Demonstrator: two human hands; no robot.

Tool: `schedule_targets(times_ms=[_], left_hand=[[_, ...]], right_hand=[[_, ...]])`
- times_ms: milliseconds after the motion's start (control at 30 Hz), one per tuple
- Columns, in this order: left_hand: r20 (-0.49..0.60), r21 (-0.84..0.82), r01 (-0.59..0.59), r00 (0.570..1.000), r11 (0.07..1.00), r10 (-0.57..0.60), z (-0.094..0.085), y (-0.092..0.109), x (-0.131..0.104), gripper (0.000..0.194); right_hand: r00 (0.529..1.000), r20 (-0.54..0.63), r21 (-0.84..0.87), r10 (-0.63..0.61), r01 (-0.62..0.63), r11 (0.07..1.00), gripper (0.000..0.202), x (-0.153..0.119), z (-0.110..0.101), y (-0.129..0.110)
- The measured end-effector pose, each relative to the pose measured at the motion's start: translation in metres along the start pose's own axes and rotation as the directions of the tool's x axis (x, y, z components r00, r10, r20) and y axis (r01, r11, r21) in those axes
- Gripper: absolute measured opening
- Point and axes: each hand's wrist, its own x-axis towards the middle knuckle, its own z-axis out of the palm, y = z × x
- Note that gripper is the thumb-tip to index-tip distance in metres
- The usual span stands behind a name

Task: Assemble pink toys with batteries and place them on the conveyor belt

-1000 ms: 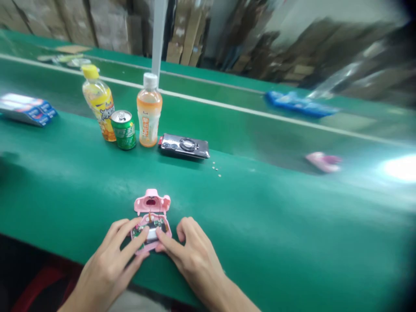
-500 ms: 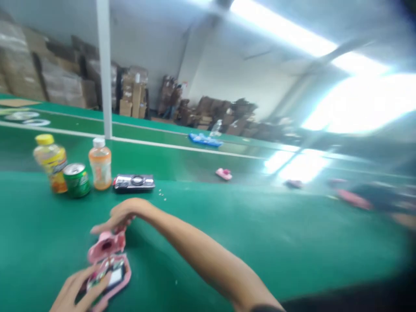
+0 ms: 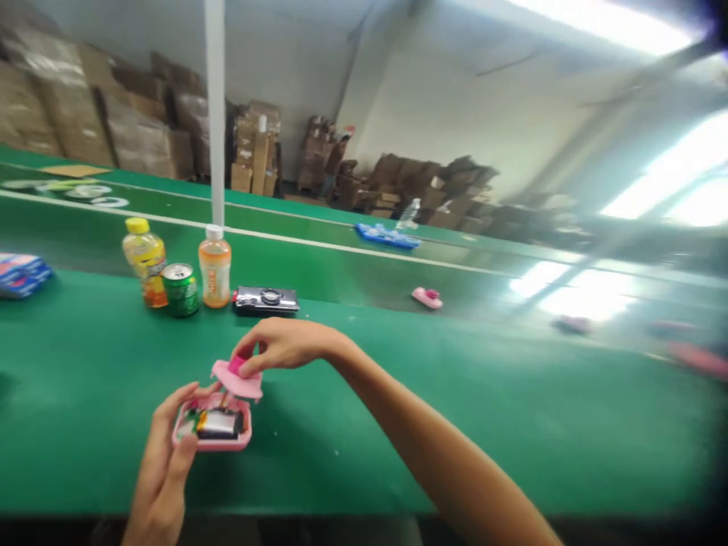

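My left hand (image 3: 164, 447) holds the pink lower shell (image 3: 213, 432) of a small toy above the green table (image 3: 398, 409); a circuit board and a battery show inside it. My right hand (image 3: 284, 345) pinches the pink upper cover (image 3: 236, 379), lifted and tilted just over the shell's far edge. A thin wire seems to join the two halves.
Beyond my hands stand a yellow bottle (image 3: 145, 262), a green can (image 3: 180, 289), an orange bottle (image 3: 214, 267) and a black device (image 3: 265, 300). A blue packet (image 3: 20, 273) lies far left. A pink toy (image 3: 426, 297) rides the conveyor belt. Cardboard boxes line the back wall.
The camera lifted from the table to the hall. Both hands left the shell flat on the table; now the left holds it up and the right has raised the cover.
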Motion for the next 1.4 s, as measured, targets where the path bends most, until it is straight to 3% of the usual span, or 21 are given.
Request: schedule_targets(times_ms=[100,333,433,500,533,600,667,700,833,967,1100,1167,1267,1400], left_hand=[[-0.062,-0.230,0.179,0.978,0.957,-0.198,0.018,0.017,0.009,0.037],[0.068,-0.431,0.406,0.905,0.805,-0.420,0.045,0.038,0.032,0.054],[0.097,-0.514,0.430,0.889,0.742,-0.447,0.051,0.041,0.041,0.060],[0.084,-0.558,0.419,0.888,0.717,-0.453,0.057,0.041,0.046,0.059],[0.067,-0.578,0.410,0.885,0.705,-0.460,0.060,0.040,0.048,0.057],[0.023,-0.621,0.385,0.880,0.683,-0.475,0.066,0.040,0.050,0.054],[0.004,-0.664,0.359,0.879,0.656,-0.477,0.072,0.041,0.051,0.053],[0.012,-0.683,0.352,0.882,0.640,-0.472,0.075,0.043,0.050,0.054],[0.050,-0.709,0.356,0.887,0.609,-0.460,0.085,0.046,0.043,0.060],[-0.001,-0.670,0.361,0.873,0.649,-0.488,0.091,0.039,0.038,0.067],[-0.056,-0.658,0.342,0.867,0.671,-0.496,0.095,0.029,0.038,0.068],[-0.078,-0.664,0.333,0.860,0.670,-0.505,0.097,0.028,0.038,0.068],[-0.050,-0.690,0.341,0.857,0.638,-0.512,0.102,0.028,0.037,0.066],[0.018,-0.708,0.360,0.870,0.608,-0.493,0.106,0.028,0.034,0.061]], right_hand=[[0.986,-0.108,0.055,-0.124,0.130,0.990,0.026,-0.016,0.001,0.004],[0.960,-0.093,-0.031,-0.264,0.262,0.965,0.031,-0.025,-0.009,-0.005],[0.957,-0.075,-0.056,-0.280,0.276,0.959,0.035,-0.022,-0.014,-0.005],[0.951,-0.178,-0.107,-0.252,0.235,0.966,0.033,-0.024,-0.009,-0.006],[0.931,-0.295,-0.144,-0.216,0.180,0.973,0.026,-0.027,-0.002,-0.006],[0.815,-0.566,-0.191,-0.127,0.020,0.981,0.013,-0.037,0.021,-0.007],[0.674,-0.736,-0.192,-0.065,-0.115,0.975,0.028,-0.047,0.050,-0.007],[0.639,-0.768,-0.188,-0.044,-0.160,0.969,0.033,-0.051,0.065,-0.005],[0.569,-0.822,-0.093,0.023,-0.173,0.980,0.043,-0.051,0.103,0.004],[0.504,-0.860,0.130,0.081,0.063,0.989,0.039,-0.031,0.113,0.008],[0.391,-0.888,0.337,0.243,0.193,0.922,0.039,-0.014,0.129,0.014],[0.338,-0.900,0.357,0.276,0.207,0.911,0.041,-0.011,0.140,0.018],[0.266,-0.937,0.283,0.228,0.193,0.939,0.040,-0.013,0.151,0.025],[0.228,-0.943,0.288,0.244,0.188,0.939,0.035,-0.020,0.157,0.030]])
